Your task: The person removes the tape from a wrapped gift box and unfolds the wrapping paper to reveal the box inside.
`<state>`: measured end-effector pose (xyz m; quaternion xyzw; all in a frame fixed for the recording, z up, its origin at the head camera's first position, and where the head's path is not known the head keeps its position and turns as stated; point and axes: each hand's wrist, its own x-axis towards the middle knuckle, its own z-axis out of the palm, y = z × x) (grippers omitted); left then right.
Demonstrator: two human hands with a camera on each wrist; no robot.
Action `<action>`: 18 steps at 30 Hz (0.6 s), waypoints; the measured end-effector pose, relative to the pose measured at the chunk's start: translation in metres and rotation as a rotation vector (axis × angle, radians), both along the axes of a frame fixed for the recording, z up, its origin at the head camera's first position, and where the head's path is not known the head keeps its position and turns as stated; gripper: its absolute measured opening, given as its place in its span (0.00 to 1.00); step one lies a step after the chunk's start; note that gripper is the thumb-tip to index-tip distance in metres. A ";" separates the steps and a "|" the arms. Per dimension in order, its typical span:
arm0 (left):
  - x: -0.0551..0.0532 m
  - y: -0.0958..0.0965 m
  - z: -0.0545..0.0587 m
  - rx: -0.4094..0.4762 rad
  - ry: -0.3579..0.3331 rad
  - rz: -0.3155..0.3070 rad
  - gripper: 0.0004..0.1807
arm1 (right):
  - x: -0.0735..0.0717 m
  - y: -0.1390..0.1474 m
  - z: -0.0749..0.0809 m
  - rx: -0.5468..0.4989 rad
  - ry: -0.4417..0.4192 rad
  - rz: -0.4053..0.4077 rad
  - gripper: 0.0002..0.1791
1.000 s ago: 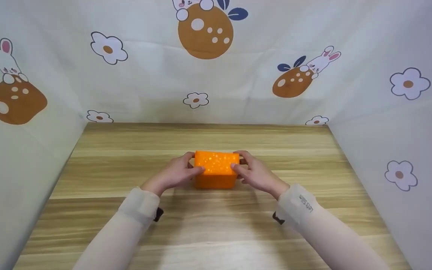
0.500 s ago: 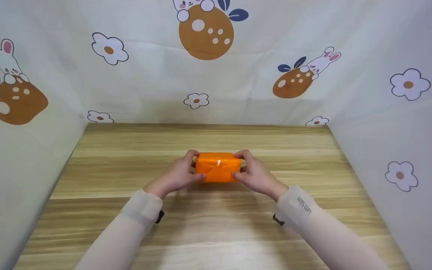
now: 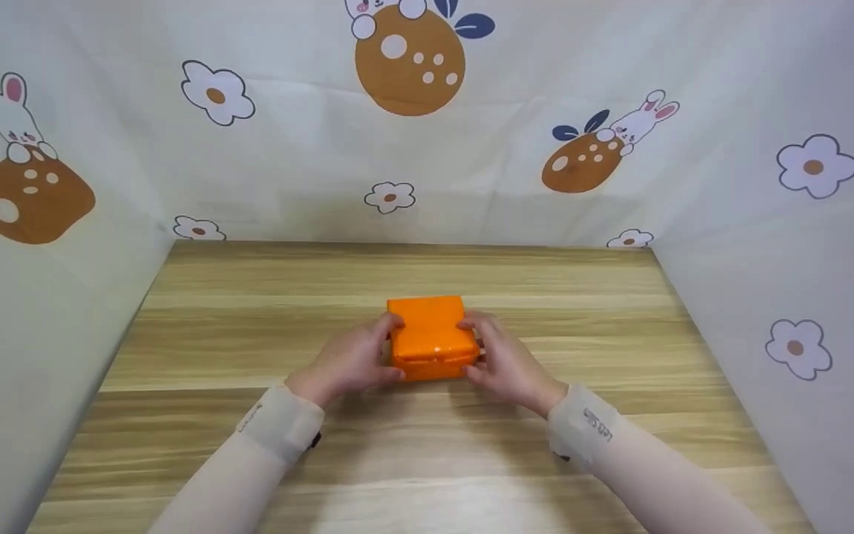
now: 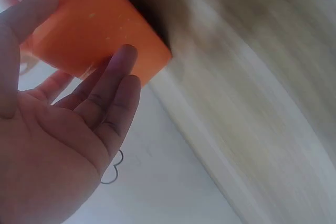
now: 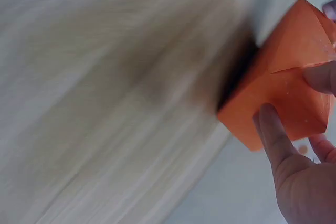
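Note:
A small box wrapped in glossy orange paper (image 3: 431, 326) sits between both hands at the middle of the table (image 3: 427, 475). My left hand (image 3: 349, 357) grips its left end, thumb at the near lower edge and index finger on the top. At the opposite end my right hand (image 3: 512, 365) holds it in much the same way. In the right wrist view, folded triangular flaps show on the end of the orange box (image 5: 296, 72), with fingertips pressed to it. The left wrist view has the box (image 4: 89, 24) close over the table, a dark shadow along its lower edge.
Pale cloth (image 3: 286, 148) printed with rabbits, oranges and flowers walls in the table at the back and both sides. Light cuffs (image 3: 282, 423) wrap both wrists. The table top is wood-grained.
The box has been turned over between the hands: a white-speckled face was uppermost, then a creased, folded side, and now a plain face. Both hands kept hold, their fingers shifting along it.

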<state>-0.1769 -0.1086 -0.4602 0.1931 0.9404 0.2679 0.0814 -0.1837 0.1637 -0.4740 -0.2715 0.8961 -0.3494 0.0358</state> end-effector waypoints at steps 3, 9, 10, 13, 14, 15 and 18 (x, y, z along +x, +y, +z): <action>0.002 0.002 -0.005 -0.047 0.040 -0.020 0.38 | 0.002 0.002 -0.007 0.104 0.125 0.007 0.36; 0.003 0.002 -0.007 -0.105 0.071 -0.005 0.42 | 0.003 0.003 -0.010 0.172 0.157 -0.001 0.35; 0.003 0.002 -0.006 -0.112 0.080 -0.001 0.44 | 0.002 0.004 -0.010 0.177 0.147 -0.002 0.35; 0.003 0.000 -0.002 -0.135 0.105 -0.012 0.48 | 0.002 0.005 -0.007 0.213 0.120 -0.003 0.36; 0.003 0.000 -0.001 -0.144 0.106 -0.022 0.49 | 0.002 0.006 -0.006 0.224 0.112 0.001 0.36; 0.003 0.000 0.000 -0.148 0.107 -0.039 0.50 | 0.002 0.007 -0.006 0.232 0.109 0.011 0.36; 0.003 0.001 0.001 -0.159 0.085 -0.091 0.52 | 0.001 0.010 -0.002 0.259 0.114 0.043 0.36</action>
